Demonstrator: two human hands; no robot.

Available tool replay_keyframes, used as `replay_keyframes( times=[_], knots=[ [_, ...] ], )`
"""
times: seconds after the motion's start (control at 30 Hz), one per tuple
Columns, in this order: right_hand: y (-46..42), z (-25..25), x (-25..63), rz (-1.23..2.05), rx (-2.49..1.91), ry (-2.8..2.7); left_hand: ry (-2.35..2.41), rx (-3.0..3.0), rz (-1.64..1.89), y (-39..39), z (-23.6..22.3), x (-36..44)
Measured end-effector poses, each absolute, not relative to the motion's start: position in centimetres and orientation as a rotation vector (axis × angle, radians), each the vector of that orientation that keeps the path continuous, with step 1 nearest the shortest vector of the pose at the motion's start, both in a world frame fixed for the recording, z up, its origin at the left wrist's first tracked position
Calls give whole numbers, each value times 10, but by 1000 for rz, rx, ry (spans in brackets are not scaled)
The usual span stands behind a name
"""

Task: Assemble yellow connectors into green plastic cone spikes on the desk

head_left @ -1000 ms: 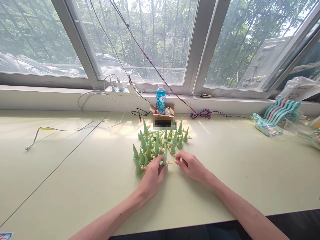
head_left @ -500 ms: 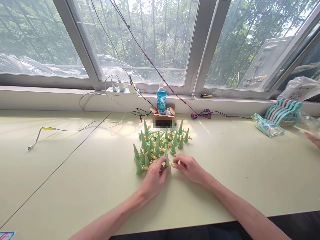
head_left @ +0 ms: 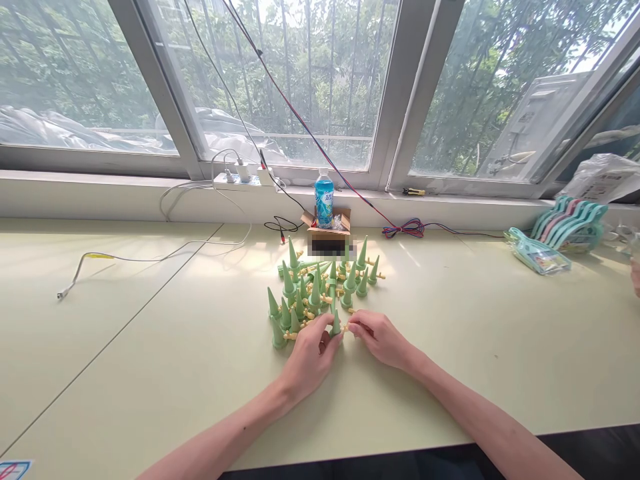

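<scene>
My left hand (head_left: 316,343) is closed around a green plant-watering spike (head_left: 336,324), which it holds with the cone tip pointing up near the table. A small yellow valve (head_left: 345,328) sticks out of the spike's right side. At that valve, my right hand (head_left: 375,337) has its thumb and fingertips pinched together. Beyond both hands stand several more green watering spikes (head_left: 314,293), cones upright, with yellow valves at their bases. Some green tubes (head_left: 320,270) lie among them at the back.
A blue-liquid bottle (head_left: 325,200) stands in a small cardboard box (head_left: 327,233) behind the spikes. Teal hangers (head_left: 570,223) lie at the back right, near a blurred part of another person's hand (head_left: 635,267). A white cable (head_left: 135,257) crosses the left tabletop; bundled red-blue wires (head_left: 404,228) lie right of the box.
My hands stay almost in place, with the right fingers shifting slightly at the yellow valve. The other person's hand at the right edge has moved further out of view.
</scene>
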State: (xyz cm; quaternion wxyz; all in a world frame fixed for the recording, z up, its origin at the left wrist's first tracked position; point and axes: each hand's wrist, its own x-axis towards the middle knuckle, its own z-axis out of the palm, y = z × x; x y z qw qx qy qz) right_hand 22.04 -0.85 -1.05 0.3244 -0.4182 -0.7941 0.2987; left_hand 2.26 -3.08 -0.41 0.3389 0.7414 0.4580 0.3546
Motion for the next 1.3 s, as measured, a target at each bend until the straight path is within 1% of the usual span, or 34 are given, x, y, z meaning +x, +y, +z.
replay_keyframes(
  times=[0.27, 0.57, 0.77, 1.3],
  knots=[
    [-11, -7, 222, 897, -1087, -2043, 1223, 1920, 950, -30, -3, 22],
    [-8, -11, 221, 874, -1092, -2074, 1185, 1932, 937, -30, -5, 23],
    [-11, -7, 221, 967, -1091, -2026, 1211, 1932, 965, -29, -6, 23],
    [-12, -6, 221, 1010, -1085, -2054, 1221, 1988, 951, -29, -8, 21]
  ],
)
